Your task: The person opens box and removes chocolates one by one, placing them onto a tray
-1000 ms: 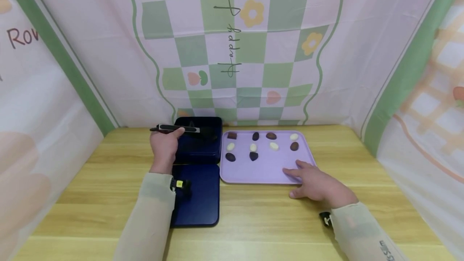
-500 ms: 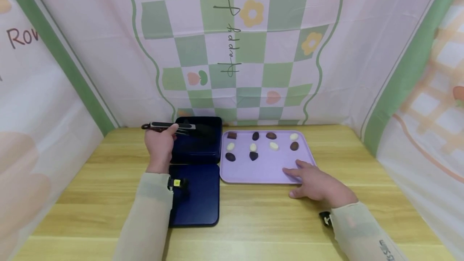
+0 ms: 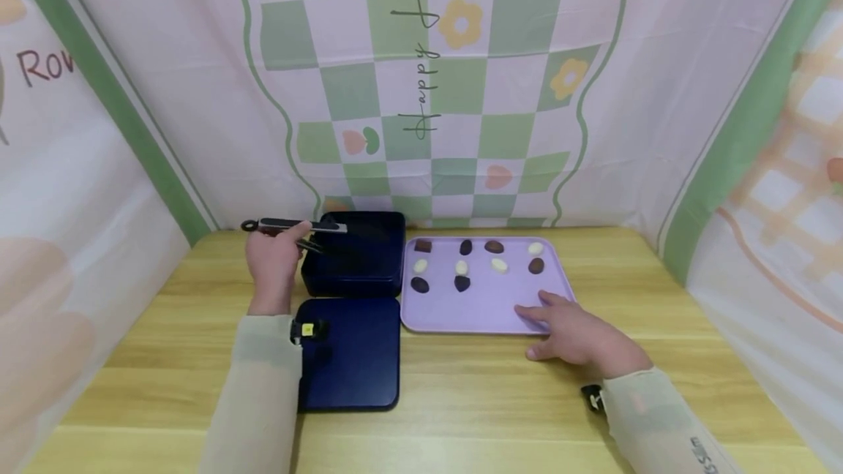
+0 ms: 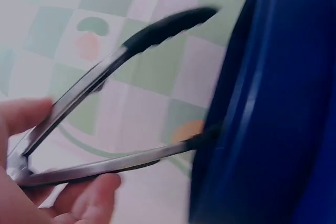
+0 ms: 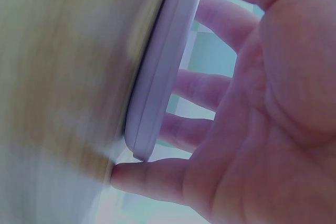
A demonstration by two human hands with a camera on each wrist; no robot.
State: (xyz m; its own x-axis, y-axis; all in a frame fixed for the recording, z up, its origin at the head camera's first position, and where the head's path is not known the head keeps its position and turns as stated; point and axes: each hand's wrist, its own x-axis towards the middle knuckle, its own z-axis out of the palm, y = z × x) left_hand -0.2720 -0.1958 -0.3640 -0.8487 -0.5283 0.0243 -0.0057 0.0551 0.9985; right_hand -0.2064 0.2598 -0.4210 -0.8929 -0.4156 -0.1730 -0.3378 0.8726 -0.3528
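Observation:
My left hand [image 3: 273, 265] holds a pair of kitchen tongs [image 4: 79, 95] with black tips and metal arms. The tongs' arms are spread apart with nothing between the tips, and the lower tip overlaps the rim of the dark blue box [image 3: 356, 284]. My right hand [image 3: 579, 335] rests at the near right corner of a lilac tray [image 3: 487, 317], fingers spread over its edge. On the tray lie several chocolates: a square brown one [image 3: 423, 246], dark ones such as the pointed one [image 3: 462, 284], and white oval ones like this piece [image 3: 499, 265].
A flat dark blue lid [image 3: 352, 357] lies on the wooden table [image 3: 487, 408] in front of the box. The box and the tray stand side by side. A printed cloth [image 3: 454, 93] hangs behind the table, with more cloth on both sides.
My left hand has moved left, drawing the tongs back from over the box toward its left rim, and their arms have spread. My right hand and the chocolates have stayed put.

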